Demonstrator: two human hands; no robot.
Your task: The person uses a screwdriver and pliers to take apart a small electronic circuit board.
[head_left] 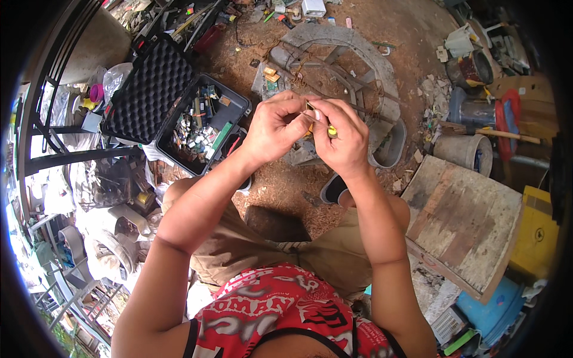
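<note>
Screwdriver (322, 124), pinched between left hand (276, 126) and right hand (343, 138), lies roughly level.

Open black plastic case (179, 101) with foam lid at upper left, yellow box (537, 232) with small dark mark at right edge, small white box (313, 7) at top centre

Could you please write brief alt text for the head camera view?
Seen from above, a seated person's left hand and right hand together pinch a small yellow-tipped part over a dirt floor. An open black case of small components lies to their left.
</note>
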